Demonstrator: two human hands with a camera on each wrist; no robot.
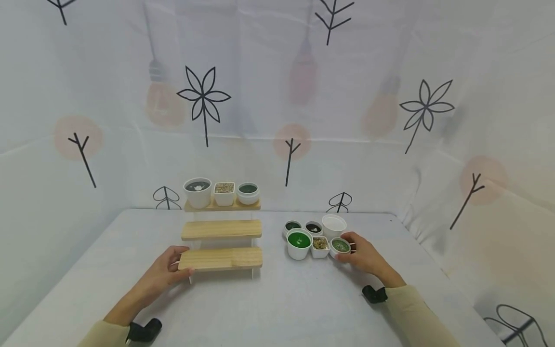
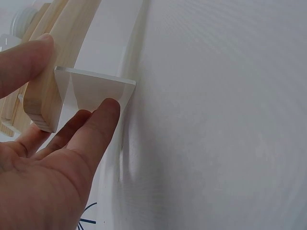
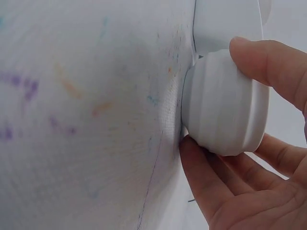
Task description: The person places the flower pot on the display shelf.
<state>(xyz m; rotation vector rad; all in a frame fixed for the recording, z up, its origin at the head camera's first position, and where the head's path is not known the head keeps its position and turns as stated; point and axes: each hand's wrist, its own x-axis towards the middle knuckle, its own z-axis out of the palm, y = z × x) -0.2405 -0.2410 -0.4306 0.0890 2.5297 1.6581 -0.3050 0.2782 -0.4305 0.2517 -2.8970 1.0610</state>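
My left hand [image 1: 162,273] grips the left end of the lowest step of a three-step wooden stand [image 1: 220,259]. In the left wrist view the thumb lies on the wooden board [image 2: 44,91] while the other fingers reach beside the clear support plate [image 2: 93,86]. With thumb and fingers around its sides, my right hand [image 1: 363,254] holds a small white ribbed bowl [image 3: 220,103] with a green filling [image 1: 340,246]. That bowl is the front right one of a cluster on the white-covered table.
Beside the held bowl stand a square cup [image 1: 320,244], a pot with bright green filling [image 1: 299,244], a plain white bowl [image 1: 334,225] and two small dark-filled bowls. A round pot [image 1: 198,195], a square cup [image 1: 224,196] and a bowl [image 1: 248,196] occupy the stand's top step.
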